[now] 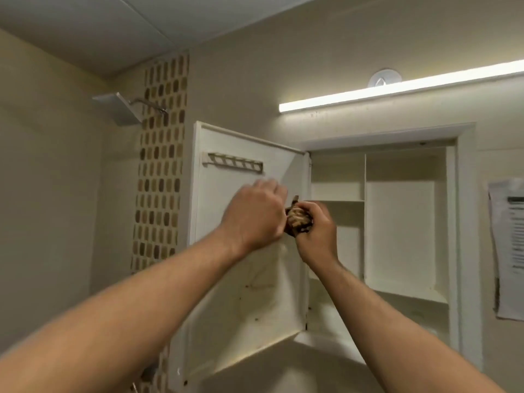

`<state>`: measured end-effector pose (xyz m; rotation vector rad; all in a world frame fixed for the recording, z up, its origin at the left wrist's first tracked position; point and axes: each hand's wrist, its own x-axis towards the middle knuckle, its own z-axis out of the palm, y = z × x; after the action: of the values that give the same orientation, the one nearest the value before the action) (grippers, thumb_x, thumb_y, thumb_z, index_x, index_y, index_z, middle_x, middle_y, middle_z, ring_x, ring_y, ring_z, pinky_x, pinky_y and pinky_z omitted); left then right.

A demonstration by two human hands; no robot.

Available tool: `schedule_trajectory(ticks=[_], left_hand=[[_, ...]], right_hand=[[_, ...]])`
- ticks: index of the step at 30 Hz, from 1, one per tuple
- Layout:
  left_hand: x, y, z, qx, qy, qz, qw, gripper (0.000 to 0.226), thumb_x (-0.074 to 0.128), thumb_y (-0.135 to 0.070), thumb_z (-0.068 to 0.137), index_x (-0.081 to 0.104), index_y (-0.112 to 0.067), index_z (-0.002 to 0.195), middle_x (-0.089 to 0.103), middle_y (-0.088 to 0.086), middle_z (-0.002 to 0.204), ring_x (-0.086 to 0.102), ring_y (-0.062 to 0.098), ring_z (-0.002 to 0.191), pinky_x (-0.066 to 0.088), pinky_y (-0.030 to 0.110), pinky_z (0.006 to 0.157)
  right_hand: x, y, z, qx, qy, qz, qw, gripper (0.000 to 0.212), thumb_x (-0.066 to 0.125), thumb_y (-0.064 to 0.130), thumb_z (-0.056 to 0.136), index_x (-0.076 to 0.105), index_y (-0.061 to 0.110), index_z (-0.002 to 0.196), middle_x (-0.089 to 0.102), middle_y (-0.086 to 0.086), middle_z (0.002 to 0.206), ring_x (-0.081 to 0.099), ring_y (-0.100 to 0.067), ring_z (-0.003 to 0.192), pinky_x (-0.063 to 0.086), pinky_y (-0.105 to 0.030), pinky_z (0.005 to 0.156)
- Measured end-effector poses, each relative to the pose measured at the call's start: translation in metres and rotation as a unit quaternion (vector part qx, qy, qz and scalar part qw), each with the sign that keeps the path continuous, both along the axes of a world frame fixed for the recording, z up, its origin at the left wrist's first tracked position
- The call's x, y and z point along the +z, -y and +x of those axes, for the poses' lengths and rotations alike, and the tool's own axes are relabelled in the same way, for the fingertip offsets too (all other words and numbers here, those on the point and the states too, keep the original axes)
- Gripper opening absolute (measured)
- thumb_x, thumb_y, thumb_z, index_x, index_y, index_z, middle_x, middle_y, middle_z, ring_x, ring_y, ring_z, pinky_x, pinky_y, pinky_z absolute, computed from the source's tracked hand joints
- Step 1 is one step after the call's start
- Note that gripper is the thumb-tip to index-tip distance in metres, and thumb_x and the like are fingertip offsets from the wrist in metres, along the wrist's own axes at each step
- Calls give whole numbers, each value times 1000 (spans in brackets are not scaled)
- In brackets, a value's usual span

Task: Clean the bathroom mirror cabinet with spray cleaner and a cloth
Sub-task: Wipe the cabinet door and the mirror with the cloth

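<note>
Right fingers (308,207) are curled tight round a bunched brown-and-tan cloth (297,221). The right hand (314,234) grips it from the right, and the cloth bulges out on the left of the fist.

Left fingers (269,186) are blurred and bent away from the camera behind the knuckles. The left hand (253,217) shows its back, its right edge touching the cloth. Cannot tell whether these fingers have hold of the cloth or only lie against it.

Both hands are raised, forearms coming up from the lower corners. They meet just in front of the hinge edge where the cabinet door (241,293) joins the mirror cabinet (465,222).

The door is swung out to the left with its inner face to the camera. Brown specks and smears mark its lower half. A small slotted rack (234,163) sits near its top edge.

The door's free left edge stands close to the mosaic tile strip (161,165).

To the right of the hands the cabinet is open to the camera. A vertical divider (365,222) splits it into a narrow left column with a shelf (337,200) and a wider right compartment.

A light bar (397,89) runs above the cabinet's top edge. A paper notice (510,245) hangs just right of the frame. A shower head (119,107) is well apart at upper left.
</note>
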<state>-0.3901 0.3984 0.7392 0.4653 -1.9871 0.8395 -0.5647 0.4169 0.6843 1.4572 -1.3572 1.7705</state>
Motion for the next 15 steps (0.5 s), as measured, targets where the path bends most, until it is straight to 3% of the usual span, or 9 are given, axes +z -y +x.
schedule_trajectory(ticks=[2, 4, 7, 9, 10, 12, 14, 15], left_hand=[[47, 9, 14, 51, -31, -70, 996, 35, 48, -29, 94, 59, -9, 121, 60, 14, 122, 57, 27, 106, 50, 42, 89], [85, 17, 30, 119, -72, -104, 985, 45, 50, -32, 93, 55, -7, 131, 53, 17, 139, 52, 31, 125, 44, 48, 105], [106, 29, 51, 170, -169, -100, 966, 61, 53, -35, 91, 43, -4, 143, 42, 18, 151, 39, 35, 140, 31, 53, 116], [99, 37, 61, 137, -268, -40, 953, 74, 52, -39, 92, 30, -3, 153, 30, 19, 161, 26, 36, 150, 19, 53, 122], [91, 43, 63, 91, -336, 11, 937, 78, 52, -40, 94, 25, -4, 157, 25, 18, 164, 21, 36, 153, 15, 51, 124], [75, 53, 68, -48, -458, 187, 868, 81, 55, -43, 98, 20, -6, 160, 24, 16, 167, 21, 33, 154, 17, 44, 124], [59, 63, 66, -154, -480, 344, 792, 78, 51, -50, 102, 22, -8, 161, 33, 12, 164, 32, 30, 151, 24, 39, 121], [50, 67, 62, -166, -461, 367, 790, 72, 47, -51, 104, 26, -9, 159, 39, 11, 162, 37, 30, 148, 28, 39, 122]], right_hand=[[23, 17, 4, 8, -27, -27, 999, 53, 66, -14, 68, 71, 16, 112, 61, 5, 110, 56, 4, 95, 42, -4, 86], [52, 31, 8, 20, -3, -55, 998, 54, 68, -11, 68, 70, 17, 114, 61, 7, 109, 57, -4, 97, 38, 1, 82], [92, 47, 10, 48, 86, -95, 991, 54, 65, -11, 72, 68, 18, 117, 63, 5, 109, 61, -16, 102, 48, -11, 86], [120, 56, 13, 108, 187, -121, 969, 51, 59, -12, 80, 64, 17, 121, 63, 1, 116, 63, -22, 108, 56, -32, 96], [131, 60, 14, 123, 240, -123, 955, 49, 57, -10, 85, 61, 16, 126, 61, 0, 121, 62, -25, 114, 53, -35, 102], [146, 70, 28, 84, 290, -98, 948, 51, 58, 2, 92, 50, 13, 141, 53, -4, 139, 51, -29, 131, 42, -36, 113], [143, 75, 51, 55, 238, -52, 968, 66, 59, 20, 97, 31, 10, 156, 32, -10, 162, 27, -31, 150, 22, -41, 126], [135, 76, 60, 45, 170, -43, 983, 71, 57, 29, 99, 24, 12, 160, 22, -10, 167, 16, -29, 155, 15, -43, 128]])
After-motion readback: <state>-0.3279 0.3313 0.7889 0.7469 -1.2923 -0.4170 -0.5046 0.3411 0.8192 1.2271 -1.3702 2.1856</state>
